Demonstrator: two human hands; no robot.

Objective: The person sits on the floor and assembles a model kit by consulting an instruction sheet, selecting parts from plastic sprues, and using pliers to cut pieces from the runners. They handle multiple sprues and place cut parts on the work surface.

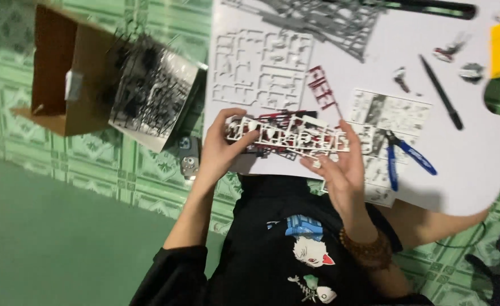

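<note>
- Both hands grip a white model-kit parts frame (287,136): left hand (221,148) pinches its left end, fingers curled; right hand (340,170) cups the right end, fingers loosely spread.
- The frame hovers just above the white board (459,170), near the blue nippers (404,156).
- It looks light, thin, stiff but snappable; best held by the outer bars.

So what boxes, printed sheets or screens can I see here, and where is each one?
Cardboard box: upper left on the green floor, brown, open, lying on its side.
Instruction sheet: on the white board right of the hands, black-and-white printed panels.
Small device: on the floor by the left hand, dark and grey; whether it has a screen is unclear.
</note>
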